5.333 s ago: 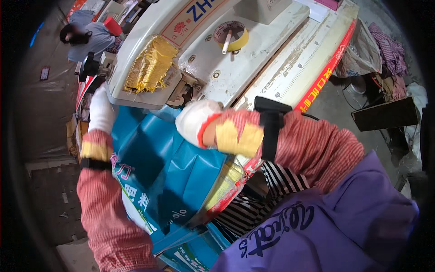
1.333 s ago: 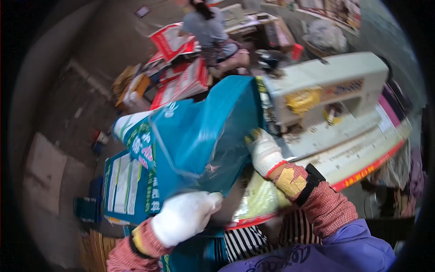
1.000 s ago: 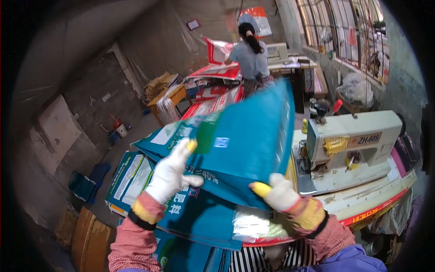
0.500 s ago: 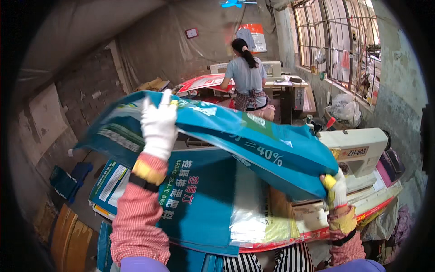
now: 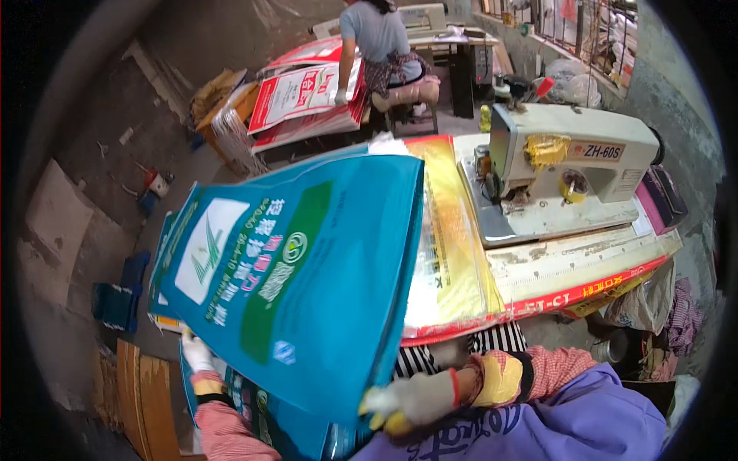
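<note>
Teal sack (image 5: 311,265) now lower, flatter

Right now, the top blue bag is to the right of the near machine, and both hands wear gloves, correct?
Not quite: the head view shows the top blue bag to the left of the near machine. The left hand and right hand do wear gloves.

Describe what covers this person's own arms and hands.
The left hand and right hand wear whitish gloves; the right one has yellow fingers and a red cuff edge. Each forearm has a pale yellow band and a black strap over a finely checked, red-and-white sleeve. A purple garment with dark lettering also shows.
</note>
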`<state>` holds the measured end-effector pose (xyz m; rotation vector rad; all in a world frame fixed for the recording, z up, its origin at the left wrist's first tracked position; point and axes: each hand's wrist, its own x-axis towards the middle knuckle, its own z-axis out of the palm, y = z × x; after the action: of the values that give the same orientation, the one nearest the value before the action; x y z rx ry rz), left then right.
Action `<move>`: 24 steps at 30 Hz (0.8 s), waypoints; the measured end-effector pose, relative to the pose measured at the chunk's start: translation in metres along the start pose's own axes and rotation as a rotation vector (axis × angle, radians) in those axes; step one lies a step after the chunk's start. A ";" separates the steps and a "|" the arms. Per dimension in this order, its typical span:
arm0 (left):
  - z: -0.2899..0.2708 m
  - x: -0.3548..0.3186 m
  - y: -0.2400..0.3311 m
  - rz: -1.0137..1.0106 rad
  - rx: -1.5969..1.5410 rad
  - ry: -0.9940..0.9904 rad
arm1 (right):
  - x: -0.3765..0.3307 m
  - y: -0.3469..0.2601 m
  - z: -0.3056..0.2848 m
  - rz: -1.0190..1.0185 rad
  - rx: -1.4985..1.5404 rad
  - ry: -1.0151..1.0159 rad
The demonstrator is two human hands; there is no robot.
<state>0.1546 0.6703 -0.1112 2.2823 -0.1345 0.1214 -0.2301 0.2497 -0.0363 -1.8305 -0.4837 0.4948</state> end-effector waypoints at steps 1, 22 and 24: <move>-0.025 0.001 -0.045 -0.109 -0.664 0.021 | 0.004 -0.031 -0.002 0.082 0.123 -0.286; 0.042 -0.246 0.113 -0.021 -0.220 -0.305 | 0.060 0.032 -0.141 0.498 -0.856 1.230; 0.035 -0.246 0.101 -0.218 -0.447 -0.153 | 0.059 0.028 -0.141 0.702 -0.749 1.140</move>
<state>-0.1009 0.5925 -0.0912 1.8424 0.0097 -0.1821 -0.1010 0.1638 -0.0282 -2.6057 0.8928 -0.4007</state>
